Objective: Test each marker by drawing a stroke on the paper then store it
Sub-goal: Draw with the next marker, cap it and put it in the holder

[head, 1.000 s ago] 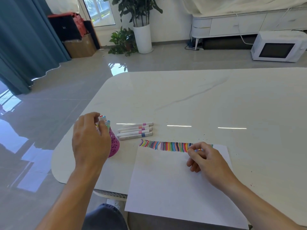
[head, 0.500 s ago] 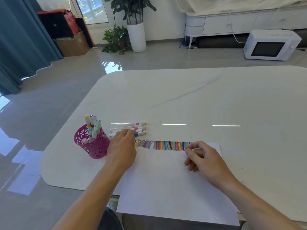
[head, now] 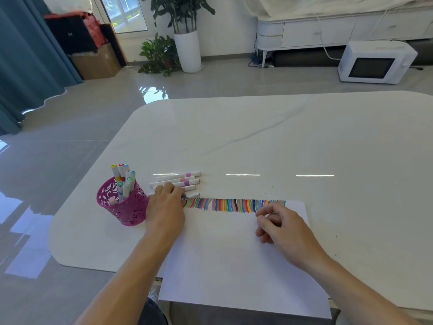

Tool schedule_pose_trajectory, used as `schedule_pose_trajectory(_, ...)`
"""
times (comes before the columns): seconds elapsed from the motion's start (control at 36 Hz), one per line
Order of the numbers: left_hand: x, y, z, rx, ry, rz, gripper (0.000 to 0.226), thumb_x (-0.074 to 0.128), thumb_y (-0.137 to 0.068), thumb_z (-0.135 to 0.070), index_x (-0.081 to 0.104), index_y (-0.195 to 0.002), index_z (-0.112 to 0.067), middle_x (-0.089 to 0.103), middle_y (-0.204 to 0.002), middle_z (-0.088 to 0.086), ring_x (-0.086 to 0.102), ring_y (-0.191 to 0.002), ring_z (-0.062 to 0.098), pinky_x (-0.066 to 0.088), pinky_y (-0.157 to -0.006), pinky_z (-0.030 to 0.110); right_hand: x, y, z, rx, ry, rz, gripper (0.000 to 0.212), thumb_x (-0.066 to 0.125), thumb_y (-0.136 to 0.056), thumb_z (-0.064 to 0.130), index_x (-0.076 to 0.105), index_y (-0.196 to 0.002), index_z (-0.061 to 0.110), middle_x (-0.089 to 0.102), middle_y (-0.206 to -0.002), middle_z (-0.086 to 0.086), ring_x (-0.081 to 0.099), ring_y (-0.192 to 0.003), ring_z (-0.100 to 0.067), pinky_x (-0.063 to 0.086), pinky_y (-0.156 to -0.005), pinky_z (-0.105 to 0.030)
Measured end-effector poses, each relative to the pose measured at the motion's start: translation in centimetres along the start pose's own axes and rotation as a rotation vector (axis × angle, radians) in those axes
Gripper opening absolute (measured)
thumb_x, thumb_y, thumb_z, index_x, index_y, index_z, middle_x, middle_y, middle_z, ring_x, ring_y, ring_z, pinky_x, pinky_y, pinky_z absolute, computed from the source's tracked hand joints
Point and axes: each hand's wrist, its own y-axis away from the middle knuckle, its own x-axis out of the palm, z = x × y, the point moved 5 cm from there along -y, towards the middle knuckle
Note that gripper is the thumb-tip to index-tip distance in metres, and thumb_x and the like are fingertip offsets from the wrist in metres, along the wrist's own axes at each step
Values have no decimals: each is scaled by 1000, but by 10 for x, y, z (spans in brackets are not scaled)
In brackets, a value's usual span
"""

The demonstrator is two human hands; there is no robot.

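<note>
White paper (head: 234, 254) lies flat, bearing a band of short multicoloured strokes (head: 234, 205) along its far edge; five white loose markers (head: 178, 181) lie side by side just beyond its far left corner, the nearest partly hidden; beside them, a pink perforated holder (head: 121, 205) stands upright containing several capped stored markers (head: 123, 177).

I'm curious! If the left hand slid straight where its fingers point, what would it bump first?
Likely the row of loose markers; the left hand seems to touch the nearest.
</note>
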Motion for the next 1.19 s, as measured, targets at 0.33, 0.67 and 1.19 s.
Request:
schedule_pose_trajectory(0.33,-36,0,-31,8,332,-174,14,65,-93,-14,59,-104,-19,60,-101,-8,51,-98,16,44,-73,34,0,0,2,-8,-3,12,7,60,-101,21,66,-98,21,76,-76,-2,70,-67,-15,58,-72,-33)
schedule_pose_trajectory(0.67,-53,13,-80,138,669,-88,35,61,-96,-14,56,-123,-35,55,-100,-19,55,-91,5,42,-76,15,-4,-3,4,-44,48,75,10,61,-100,17,68,-93,17,77,-76,-2,72,-69,-19,60,-72,-32)
schedule_pose_trajectory(1.19,-27,29,-128,87,990,213,15,71,-91,-17,61,-98,-27,73,-84,-6,71,-84,10,58,-81,35,-17,7,20,-279,253,72,18,57,-99,50,57,-114,42,63,-76,6,63,-69,-11,54,-71,-36)
